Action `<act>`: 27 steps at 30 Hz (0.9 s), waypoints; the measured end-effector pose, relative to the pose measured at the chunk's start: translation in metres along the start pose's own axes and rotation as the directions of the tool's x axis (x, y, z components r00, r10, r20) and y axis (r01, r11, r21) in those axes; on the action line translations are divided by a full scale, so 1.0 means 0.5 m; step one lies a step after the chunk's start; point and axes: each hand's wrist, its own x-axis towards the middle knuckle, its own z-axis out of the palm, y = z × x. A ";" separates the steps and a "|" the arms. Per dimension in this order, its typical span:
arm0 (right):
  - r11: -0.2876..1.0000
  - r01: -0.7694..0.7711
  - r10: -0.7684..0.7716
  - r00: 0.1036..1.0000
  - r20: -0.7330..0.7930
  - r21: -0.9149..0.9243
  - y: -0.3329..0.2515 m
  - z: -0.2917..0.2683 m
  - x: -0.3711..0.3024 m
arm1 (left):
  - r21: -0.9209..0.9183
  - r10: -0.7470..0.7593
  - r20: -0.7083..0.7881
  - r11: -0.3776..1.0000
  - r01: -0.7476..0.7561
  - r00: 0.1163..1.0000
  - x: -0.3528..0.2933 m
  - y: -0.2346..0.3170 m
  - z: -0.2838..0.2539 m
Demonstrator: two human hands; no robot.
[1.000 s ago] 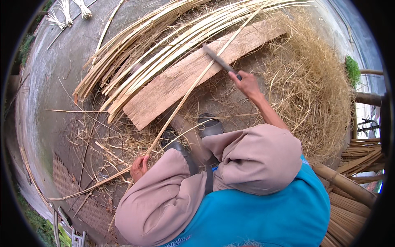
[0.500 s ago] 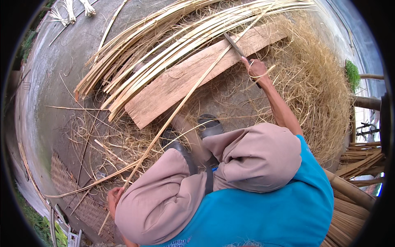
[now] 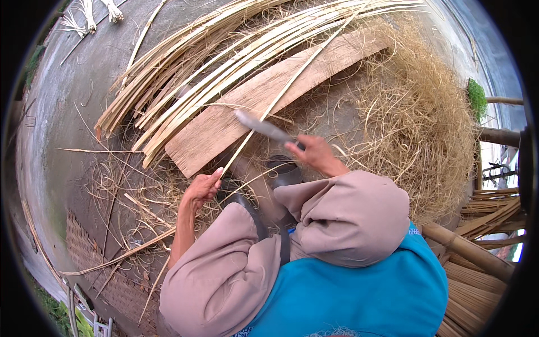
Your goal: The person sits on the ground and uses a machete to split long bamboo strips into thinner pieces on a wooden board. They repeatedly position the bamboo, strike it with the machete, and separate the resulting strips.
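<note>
**Blade [image 3: 264, 128] across a pale strip [image 3: 281, 95]**

Your left hand [image 3: 203, 187] is closed in a pinch on the strip, just in front of your left knee. The strip is slim, flat and light straw-coloured, running from your fingers up and to the right across the board [image 3: 202, 145], a long plank of rough, reddish-brown grain. Your right hand [image 3: 315, 151] is wrapped around the handle of the knife, its grey metal blade blurred and crossing the strip near the board's lower edge; you cannot tell whether steel and fibre touch.

Beyond the board, you have a bundle [image 3: 185, 112] of smooth, split lengths, bowed by the lens. To your right, shavings [image 3: 432, 123] heap up in a springy tangle of fine golden curls. At your left, a woven mat [image 3: 92, 261], brown and coarsely plaited, lies on the grey, stained floor [image 3: 62, 123].
</note>
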 end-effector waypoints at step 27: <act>0.989 0.138 -0.123 0.963 0.240 -0.046 -0.083 0.046 0.005 | 0.698 0.673 -0.548 0.695 -0.173 0.496 -0.076 -0.137 0.061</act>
